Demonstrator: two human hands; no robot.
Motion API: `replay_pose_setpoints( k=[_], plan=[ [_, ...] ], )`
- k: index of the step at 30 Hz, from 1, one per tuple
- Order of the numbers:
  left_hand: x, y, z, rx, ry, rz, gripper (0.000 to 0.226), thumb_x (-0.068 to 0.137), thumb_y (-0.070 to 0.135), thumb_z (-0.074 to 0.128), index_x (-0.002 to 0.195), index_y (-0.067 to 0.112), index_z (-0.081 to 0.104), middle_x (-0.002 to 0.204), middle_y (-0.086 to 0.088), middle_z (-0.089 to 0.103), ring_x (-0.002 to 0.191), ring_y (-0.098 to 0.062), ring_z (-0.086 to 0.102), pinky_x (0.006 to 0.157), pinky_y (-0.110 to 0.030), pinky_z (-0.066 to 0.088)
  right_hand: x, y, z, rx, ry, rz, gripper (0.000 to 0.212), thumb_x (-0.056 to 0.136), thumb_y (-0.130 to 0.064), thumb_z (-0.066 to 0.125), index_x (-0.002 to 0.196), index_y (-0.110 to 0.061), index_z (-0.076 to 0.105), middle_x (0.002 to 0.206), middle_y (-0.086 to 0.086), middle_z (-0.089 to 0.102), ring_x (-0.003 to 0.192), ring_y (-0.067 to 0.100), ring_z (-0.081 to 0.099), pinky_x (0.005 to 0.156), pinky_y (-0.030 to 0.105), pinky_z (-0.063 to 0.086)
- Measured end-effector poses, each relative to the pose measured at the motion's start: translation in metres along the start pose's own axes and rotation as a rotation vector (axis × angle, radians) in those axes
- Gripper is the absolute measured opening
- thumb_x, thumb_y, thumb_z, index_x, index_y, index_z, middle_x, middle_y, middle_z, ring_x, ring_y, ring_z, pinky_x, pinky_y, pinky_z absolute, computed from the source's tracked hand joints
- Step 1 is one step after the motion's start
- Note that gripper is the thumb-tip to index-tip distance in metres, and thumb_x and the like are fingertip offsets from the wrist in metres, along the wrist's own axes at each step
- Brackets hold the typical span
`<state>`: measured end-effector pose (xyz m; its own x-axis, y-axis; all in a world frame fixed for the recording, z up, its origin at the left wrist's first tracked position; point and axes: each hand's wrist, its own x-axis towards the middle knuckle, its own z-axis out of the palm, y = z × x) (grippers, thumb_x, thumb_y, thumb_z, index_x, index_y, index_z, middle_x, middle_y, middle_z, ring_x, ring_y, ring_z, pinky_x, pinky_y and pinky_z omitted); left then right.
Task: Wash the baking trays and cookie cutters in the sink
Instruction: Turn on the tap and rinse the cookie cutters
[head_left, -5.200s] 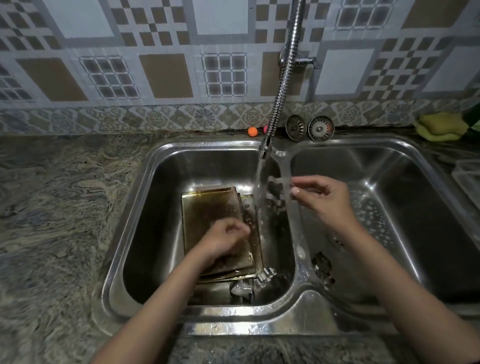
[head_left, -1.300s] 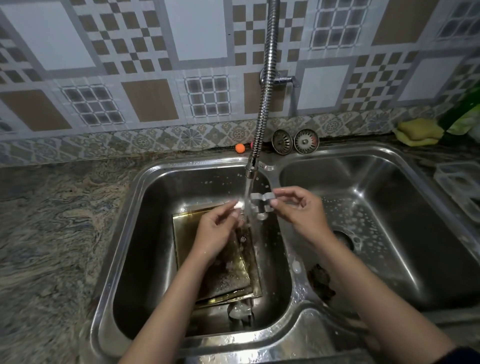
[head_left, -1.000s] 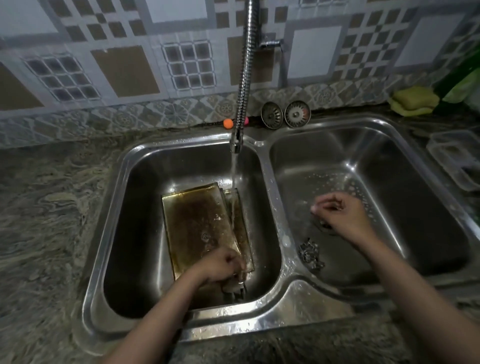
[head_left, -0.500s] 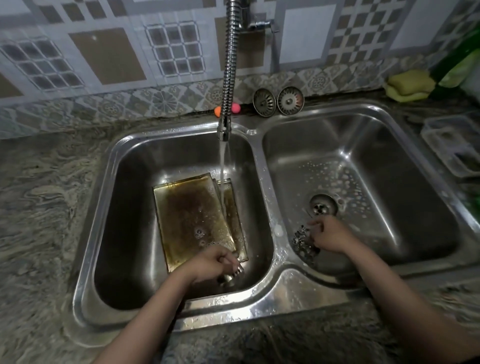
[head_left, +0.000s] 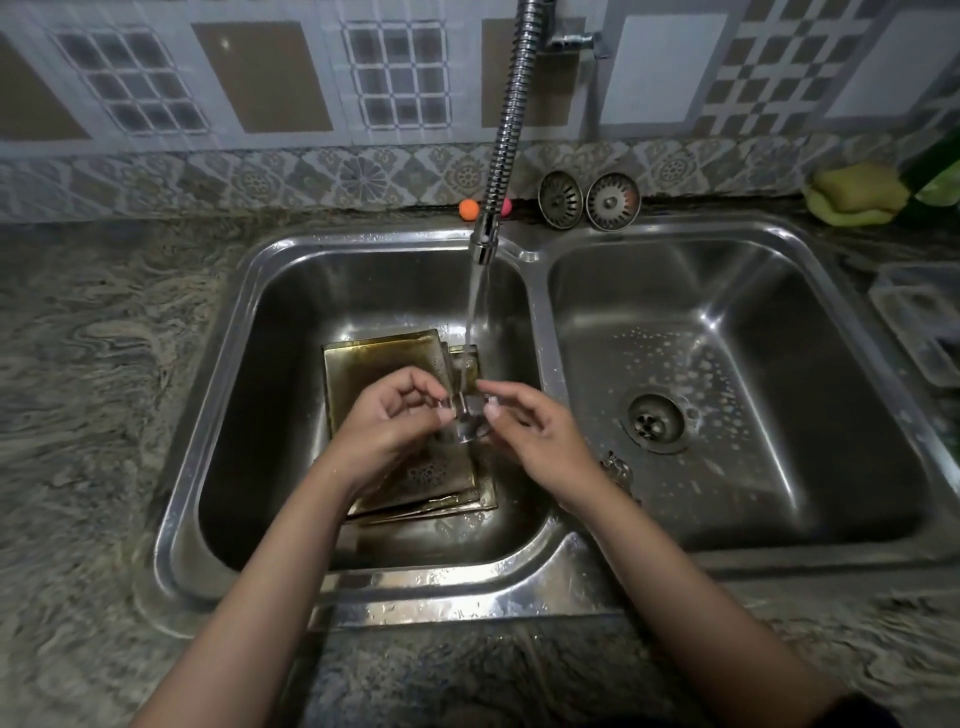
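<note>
**Small cutter rinsed under the tap, over the stacked trays**

Nearest, both forearms reach in over the near rim of the double sink (head_left: 467, 597). The left hand (head_left: 387, 421) and right hand (head_left: 535, 431) meet over the left basin, each pinching one side of a small metal cookie cutter (head_left: 466, 423) with thumb and fingertips, right under the water stream (head_left: 475, 312). Below them the greasy baking trays (head_left: 384, 358) lie stacked on the basin floor, apparently unwashed. Another cutter (head_left: 615, 467) rests in the right basin, near the drain (head_left: 653, 422). Farther back stand the tap hose (head_left: 511, 114) and two strainers (head_left: 587, 200).

The likely risk is slippage: wet metal held by fingertips alone could drop onto the trays, and the thin edges could nick a finger.
</note>
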<state>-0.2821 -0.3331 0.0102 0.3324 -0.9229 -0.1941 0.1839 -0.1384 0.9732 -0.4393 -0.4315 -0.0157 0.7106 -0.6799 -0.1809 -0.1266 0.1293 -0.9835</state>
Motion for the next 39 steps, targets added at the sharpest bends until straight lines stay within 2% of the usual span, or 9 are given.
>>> replay_pose_setpoints(
  k=[5, 7, 10, 15, 18, 22, 29, 35, 39],
  plan=[
    [0.018, 0.000, 0.009, 0.068, 0.193, 0.075, 0.016, 0.084, 0.005, 0.065, 0.097, 0.014, 0.062, 0.092, 0.004, 0.065, 0.086, -0.012, 0.062, 0.080, -0.032, 0.051, 0.022, 0.001, 0.001, 0.030, 0.184, -0.105, 0.016, 0.086, -0.014, 0.068, 0.101, -0.020, 0.069, 0.102, 0.006, 0.071, 0.096, 0.021, 0.067, 0.079, 0.033, 0.057],
    [0.026, 0.001, 0.015, 0.109, 0.271, 0.093, 0.019, 0.088, 0.004, 0.061, 0.106, 0.011, 0.063, 0.100, 0.005, 0.066, 0.089, -0.003, 0.064, 0.086, -0.031, 0.053, 0.030, -0.002, 0.001, 0.032, 0.244, -0.114, 0.016, 0.085, -0.014, 0.069, 0.100, -0.021, 0.069, 0.098, 0.005, 0.072, 0.095, 0.021, 0.068, 0.081, 0.035, 0.058],
    [0.040, 0.002, 0.023, 0.197, 0.353, 0.154, 0.023, 0.089, 0.004, 0.060, 0.111, 0.007, 0.064, 0.098, 0.003, 0.067, 0.082, 0.006, 0.063, 0.080, -0.021, 0.053, 0.042, -0.006, 0.000, 0.029, 0.311, -0.126, 0.018, 0.084, -0.014, 0.070, 0.102, -0.018, 0.069, 0.092, 0.003, 0.072, 0.087, 0.014, 0.068, 0.080, 0.032, 0.056],
    [0.058, 0.004, 0.027, 0.235, 0.348, 0.164, 0.023, 0.090, 0.009, 0.060, 0.112, 0.013, 0.067, 0.102, 0.002, 0.070, 0.090, -0.004, 0.064, 0.080, -0.022, 0.054, 0.052, -0.007, -0.008, 0.080, 0.364, -0.144, 0.019, 0.084, -0.015, 0.071, 0.096, -0.029, 0.068, 0.089, 0.009, 0.074, 0.084, 0.021, 0.071, 0.083, 0.044, 0.057],
    [0.066, 0.004, 0.030, 0.180, 0.349, 0.161, 0.023, 0.089, 0.007, 0.061, 0.110, 0.013, 0.067, 0.099, 0.002, 0.070, 0.088, -0.006, 0.064, 0.076, -0.022, 0.053, 0.054, -0.006, -0.013, 0.124, 0.372, -0.127, 0.020, 0.084, -0.014, 0.070, 0.098, -0.029, 0.067, 0.089, 0.008, 0.074, 0.081, 0.019, 0.071, 0.080, 0.038, 0.057],
    [0.069, 0.002, 0.029, 0.144, 0.346, 0.175, 0.023, 0.087, 0.005, 0.063, 0.107, 0.016, 0.067, 0.104, -0.004, 0.070, 0.095, -0.013, 0.066, 0.088, -0.032, 0.054, 0.057, -0.005, -0.011, 0.178, 0.371, -0.101, 0.020, 0.086, -0.012, 0.068, 0.099, -0.026, 0.066, 0.089, 0.005, 0.074, 0.081, 0.016, 0.071, 0.070, 0.027, 0.054],
    [0.064, 0.002, 0.012, 0.088, 0.403, 0.137, 0.023, 0.087, 0.004, 0.063, 0.102, 0.022, 0.068, 0.102, -0.004, 0.071, 0.093, -0.016, 0.066, 0.082, -0.029, 0.054, 0.065, -0.002, 0.003, 0.148, 0.308, -0.124, 0.024, 0.086, -0.012, 0.068, 0.103, -0.030, 0.067, 0.104, 0.007, 0.072, 0.098, 0.022, 0.069, 0.087, 0.044, 0.056],
    [0.054, 0.004, 0.001, 0.093, 0.470, 0.095, 0.023, 0.088, 0.008, 0.062, 0.110, 0.016, 0.067, 0.096, -0.003, 0.072, 0.080, -0.004, 0.068, 0.073, -0.018, 0.055, 0.069, -0.004, 0.015, 0.166, 0.265, -0.096, 0.027, 0.086, -0.006, 0.066, 0.112, -0.015, 0.064, 0.097, -0.001, 0.071, 0.091, 0.012, 0.070, 0.084, 0.034, 0.057],
    [0.055, 0.004, 0.001, 0.082, 0.465, 0.086, 0.022, 0.089, 0.007, 0.062, 0.109, 0.016, 0.068, 0.097, -0.003, 0.072, 0.083, -0.006, 0.070, 0.080, -0.027, 0.057, 0.070, -0.005, 0.015, 0.181, 0.260, -0.078, 0.028, 0.087, -0.006, 0.065, 0.114, -0.012, 0.064, 0.097, 0.006, 0.072, 0.087, 0.014, 0.071, 0.076, 0.026, 0.058]
  ],
)
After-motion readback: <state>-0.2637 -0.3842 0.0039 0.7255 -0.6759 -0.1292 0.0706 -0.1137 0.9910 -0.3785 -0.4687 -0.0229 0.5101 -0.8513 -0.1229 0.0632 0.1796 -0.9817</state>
